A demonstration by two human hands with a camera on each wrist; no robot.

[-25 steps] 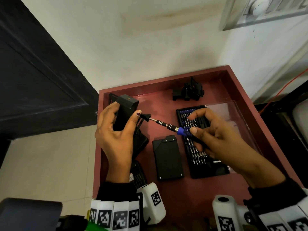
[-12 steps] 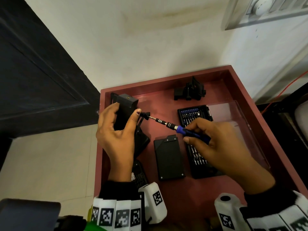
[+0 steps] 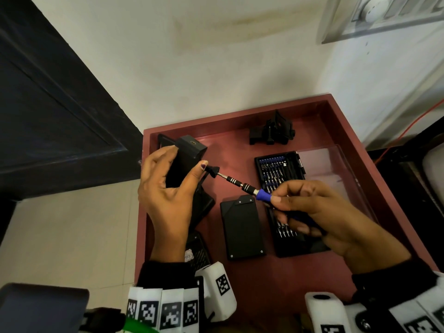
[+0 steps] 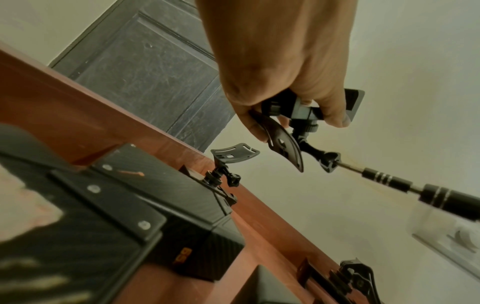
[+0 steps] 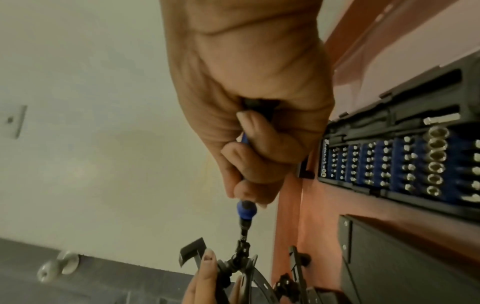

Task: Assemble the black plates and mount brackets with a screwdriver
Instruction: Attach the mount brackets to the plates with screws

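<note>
My left hand (image 3: 168, 195) grips a black plate (image 3: 187, 156) upright over the tray's left side, thumb tip by its mount bracket. In the left wrist view the bracket's curved base (image 4: 285, 144) and thumbscrew knob (image 4: 330, 162) stick out below the left hand (image 4: 280, 72). My right hand (image 3: 312, 207) pinches the blue handle of the screwdriver (image 3: 240, 186), whose tip sits in that knob (image 3: 213, 169). The right wrist view shows the fingers of the right hand (image 5: 254, 123) curled round the screwdriver (image 5: 246, 209). A second black plate (image 3: 242, 229) lies flat mid-tray.
The red tray (image 3: 240, 114) also holds an open bit case (image 3: 278, 169) with a clear lid under my right hand, a pile of brackets (image 3: 271, 131) at the back, and more black plates beneath my left hand. One plate with a bracket (image 4: 155, 205) lies there.
The right hand's fingers have drawn in from stretched over the bit case to curled on the screwdriver handle. The tip stays in the knob and the left hand holds still.
</note>
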